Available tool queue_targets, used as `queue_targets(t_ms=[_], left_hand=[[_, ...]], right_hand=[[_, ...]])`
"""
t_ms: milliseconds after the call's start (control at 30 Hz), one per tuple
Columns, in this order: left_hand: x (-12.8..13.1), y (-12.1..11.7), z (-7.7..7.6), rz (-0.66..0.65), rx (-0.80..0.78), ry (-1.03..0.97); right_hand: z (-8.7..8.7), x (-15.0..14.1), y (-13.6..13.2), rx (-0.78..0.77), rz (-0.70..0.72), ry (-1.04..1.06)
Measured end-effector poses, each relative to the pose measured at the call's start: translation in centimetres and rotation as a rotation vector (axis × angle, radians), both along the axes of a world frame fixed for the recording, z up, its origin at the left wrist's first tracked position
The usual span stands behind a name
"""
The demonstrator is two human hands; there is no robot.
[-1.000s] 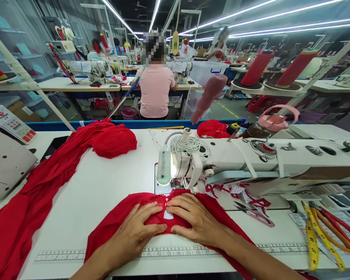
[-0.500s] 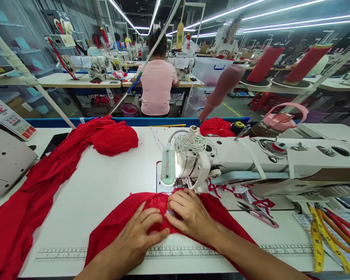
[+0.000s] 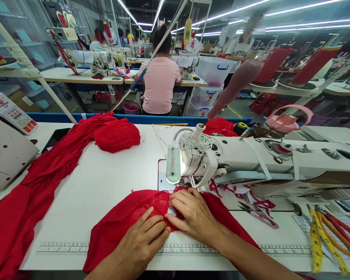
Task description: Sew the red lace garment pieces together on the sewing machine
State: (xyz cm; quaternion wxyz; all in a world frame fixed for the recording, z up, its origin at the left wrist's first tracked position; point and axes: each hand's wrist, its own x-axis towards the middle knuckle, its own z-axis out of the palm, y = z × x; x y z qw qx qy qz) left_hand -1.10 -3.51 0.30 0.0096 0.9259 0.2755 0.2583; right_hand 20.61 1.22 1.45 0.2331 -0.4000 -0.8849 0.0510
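Red fabric [image 3: 119, 221] with a lacy edge lies on the white table in front of the sewing machine [image 3: 189, 165]. Its upper edge reaches the machine's needle area. My left hand [image 3: 144, 241] rests flat on the fabric, fingers stretched out. Close beside it, my right hand [image 3: 189, 214] has its fingers curled on the fabric just below the needle area, pinching it. A small white label [image 3: 172, 211] shows between the right thumb and forefinger. The presser foot is partly hidden behind the lamp [image 3: 173, 163] and the right fingers.
A long heap of red cloth [image 3: 61, 167] runs down the left side. Thread snips [image 3: 258, 215], a yellow tape measure [image 3: 316, 241] and orange-handled scissors [image 3: 335, 233] lie at the right. A printed ruler [image 3: 64, 248] follows the front edge. A co-worker in pink [image 3: 161, 83] sits ahead.
My left hand's fingers have straightened and flattened on the fabric, slightly lower than before. More of the white label shows by my right hand. The camera view has shifted slightly.
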Motion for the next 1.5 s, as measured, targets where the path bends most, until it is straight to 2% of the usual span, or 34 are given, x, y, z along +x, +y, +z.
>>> queue_targets(t_ms=[133, 500, 633, 767, 900, 967, 1067, 1267, 1500], left_hand=[[0.4, -0.8, -0.3, 0.009, 0.061, 0.015], [1.0, -2.5, -0.8, 0.116, 0.065, -0.063], [1.0, -3.3, -1.0, 0.158, -0.077, -0.088], [1.3, -3.8, -1.0, 0.257, -0.181, -0.172], [1.4, -3.8, -1.1, 0.381, 0.029, -0.101], [1.3, -3.7, -1.2, 0.380, 0.153, -0.046], [1.1, -3.8, -1.3, 0.362, 0.259, -0.024], [1.2, -3.9, -1.4, 0.407, 0.361, -0.014], [1.0, -4.5, -1.4, 0.447, 0.431, -0.033]], right_hand=[[0.0, -0.3, -0.4, 0.038, -0.029, -0.017], [0.1, -0.9, -0.5, 0.036, -0.044, -0.004], [0.6, -0.9, -0.4, -0.004, -0.019, 0.025], [0.6, -1.3, -0.4, -0.053, -0.071, 0.041], [0.0, -1.9, -0.2, -0.149, -0.109, 0.015], [0.1, -2.1, 0.1, -0.203, -0.113, 0.002], [0.8, -2.3, 0.6, -0.296, -0.073, -0.010], [2.1, -2.9, 0.6, -0.470, 0.016, 0.036], [1.8, -3.2, 0.1, -0.632, 0.000, 0.168]])
